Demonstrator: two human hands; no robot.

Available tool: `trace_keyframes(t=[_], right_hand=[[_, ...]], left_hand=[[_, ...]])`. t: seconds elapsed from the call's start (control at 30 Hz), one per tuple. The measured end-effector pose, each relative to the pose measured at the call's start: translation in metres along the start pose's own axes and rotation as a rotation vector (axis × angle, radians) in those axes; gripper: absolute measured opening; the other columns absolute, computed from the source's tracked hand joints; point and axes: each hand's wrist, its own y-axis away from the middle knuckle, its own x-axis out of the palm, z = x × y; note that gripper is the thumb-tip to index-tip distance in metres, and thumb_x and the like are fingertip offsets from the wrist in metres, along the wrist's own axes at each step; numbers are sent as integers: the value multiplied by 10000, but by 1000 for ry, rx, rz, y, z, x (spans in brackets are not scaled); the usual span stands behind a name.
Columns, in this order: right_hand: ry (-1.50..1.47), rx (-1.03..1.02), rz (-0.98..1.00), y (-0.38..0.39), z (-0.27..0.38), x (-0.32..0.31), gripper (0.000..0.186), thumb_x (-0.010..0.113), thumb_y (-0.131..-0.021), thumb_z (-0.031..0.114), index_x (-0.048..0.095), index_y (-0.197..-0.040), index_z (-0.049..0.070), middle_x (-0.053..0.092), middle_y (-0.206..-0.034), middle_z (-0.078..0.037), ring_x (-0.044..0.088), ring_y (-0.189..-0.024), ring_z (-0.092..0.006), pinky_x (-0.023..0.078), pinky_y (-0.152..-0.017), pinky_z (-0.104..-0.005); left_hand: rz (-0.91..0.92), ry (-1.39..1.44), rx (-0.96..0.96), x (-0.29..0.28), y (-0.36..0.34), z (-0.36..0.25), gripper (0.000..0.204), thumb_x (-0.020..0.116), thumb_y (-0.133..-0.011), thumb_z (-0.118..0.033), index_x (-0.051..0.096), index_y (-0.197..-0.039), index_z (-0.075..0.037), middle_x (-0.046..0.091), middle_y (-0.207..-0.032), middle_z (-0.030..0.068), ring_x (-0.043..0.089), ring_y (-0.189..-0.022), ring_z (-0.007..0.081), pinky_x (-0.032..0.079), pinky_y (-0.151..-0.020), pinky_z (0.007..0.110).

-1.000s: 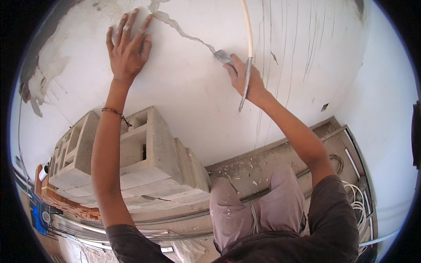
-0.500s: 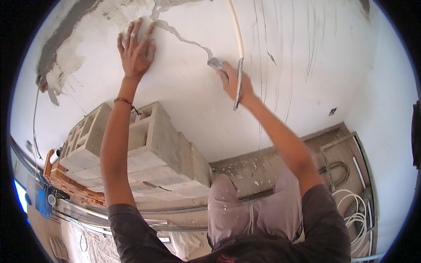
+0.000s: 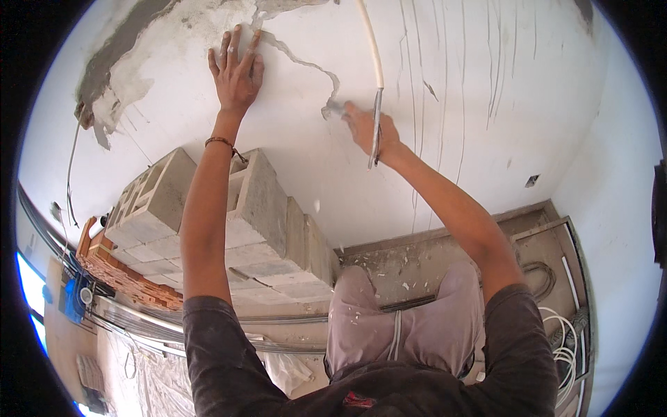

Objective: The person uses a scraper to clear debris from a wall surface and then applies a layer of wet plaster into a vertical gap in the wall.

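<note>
My left hand lies open on the white wall, fingertips spread beside the upper end of a jagged grey crack. My right hand grips a small metal scraper, its blade at the lower end of the crack. A hanging cream conduit with a metallic lower end crosses in front of my right hand; whether the hand touches it I cannot tell.
Stacked concrete blocks stand below my left arm, with orange bricks behind them. Coiled white cable and pipes lie at the lower right. A side wall meets the wall at right, near a small socket opening.
The scraper and my right hand have moved down and left along the crack, which extends further down. My left hand appears further right in the view. A small pale fleck now shows below the scraper.
</note>
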Motion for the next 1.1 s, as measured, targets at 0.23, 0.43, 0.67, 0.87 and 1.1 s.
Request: trace_keyframes(t=[0.23, 0.43, 0.67, 0.87, 1.1], right_hand=[[2, 17, -74, 12, 1, 10, 192, 509, -986, 233, 476, -1072, 64, 630, -710, -200, 637, -680, -413, 489, -585, -517], [148, -176, 78, 44, -32, 39, 184, 512, -989, 203, 482, -1062, 36, 634, -726, -186, 634, -658, -398, 493, -546, -472], [-54, -109, -102, 36, -20, 36, 176, 556, -975, 172, 487, -1042, 24, 617, -699, -185, 622, -616, -381, 464, -521, -461], [28, -22, -60, 33, -11, 48, 168, 542, -971, 160, 488, -1061, 30, 629, -731, -172, 638, -638, -361, 469, -524, -452], [89, -195, 45, 48, -14, 59, 176, 542, -956, 140, 476, -1093, 52, 640, -754, -165, 648, -656, -358, 487, -530, -443]], left_hand=[[45, -56, 62, -6, 4, 0, 539, 516, -932, -287, 450, -1463, -229, 327, -1562, 98, 283, -1445, 316, 175, -1168, 569], [76, -57, 1, -11, -4, -11, 505, 502, -920, -177, 508, -1424, -141, 334, -1551, 160, 273, -1447, 346, 158, -1175, 541], [85, -96, 16, -12, 4, 5, 511, 534, -900, -206, 527, -1409, -160, 344, -1548, 152, 288, -1442, 341, 172, -1173, 536], [18, -92, 12, -5, -6, -8, 479, 514, -925, -194, 534, -1403, -163, 359, -1539, 152, 296, -1437, 336, 176, -1171, 538], [44, -104, 27, -11, 9, 3, 484, 527, -923, -187, 528, -1406, -160, 356, -1543, 143, 292, -1438, 338, 185, -1171, 530]])
